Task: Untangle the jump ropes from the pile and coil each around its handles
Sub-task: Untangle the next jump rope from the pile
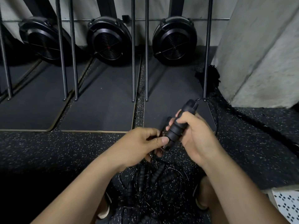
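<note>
Right hand [196, 135] is wrapped around a ribbed black handle [175, 129], fingers curled over its upper half and the handle tilted up and away from the person. Left hand [140, 143] has its thumb and curled fingers closed in a pinch at the lower end of the same handle. Thin cord also passes there, and I cannot tell whether the pinch takes the cord as well. What looks like a second handle lies just behind the first, mostly hidden by the fingers.

From the handle's top a thin cord [213, 113] arcs out to the right and drops away slack. No wraps show around the handle, so I judge the coiling of this rope as not yet begun, or barely so.

Below the hands, between the person's feet, the pile of jump ropes [150, 180] lies on the speckled rubber floor [48, 151], several ribbed handles and loose loops of cord crossing each other. No finished coil is visible anywhere, so most of the task appears to be left.

Behind stand three round black fan housings [110, 39], upright steel bars [133, 49], dark mats [100, 101], a concrete pillar [262, 50] and a thick black rope [249, 117].

No brand, label or writing can be read on anything.
</note>
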A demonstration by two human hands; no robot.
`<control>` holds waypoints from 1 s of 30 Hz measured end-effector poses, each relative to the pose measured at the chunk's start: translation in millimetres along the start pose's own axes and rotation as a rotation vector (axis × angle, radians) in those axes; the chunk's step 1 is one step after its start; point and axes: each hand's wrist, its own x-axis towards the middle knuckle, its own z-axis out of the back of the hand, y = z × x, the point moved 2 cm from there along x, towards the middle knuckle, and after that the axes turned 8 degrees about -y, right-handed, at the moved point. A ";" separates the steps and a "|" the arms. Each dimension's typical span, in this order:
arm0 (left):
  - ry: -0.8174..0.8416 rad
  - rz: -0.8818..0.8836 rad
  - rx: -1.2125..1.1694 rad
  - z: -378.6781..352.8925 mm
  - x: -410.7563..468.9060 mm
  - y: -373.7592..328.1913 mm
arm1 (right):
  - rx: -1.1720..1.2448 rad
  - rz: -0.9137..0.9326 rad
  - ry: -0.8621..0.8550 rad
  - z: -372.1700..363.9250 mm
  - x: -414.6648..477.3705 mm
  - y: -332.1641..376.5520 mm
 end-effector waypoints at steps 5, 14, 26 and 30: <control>-0.197 -0.009 -0.064 16.6 2.8 -1.4 | -0.244 0.090 -0.016 4.3 -0.8 -4.2; -0.512 -0.078 -0.507 38.7 10.9 -9.4 | -0.628 -0.056 0.230 -25.7 -24.2 -48.5; -0.617 -0.012 -0.461 53.4 14.1 -1.4 | -0.656 -0.062 0.525 -36.6 -35.7 -20.5; -0.545 0.035 -0.438 32.4 16.9 1.1 | -0.537 0.035 0.412 -29.2 -24.3 4.6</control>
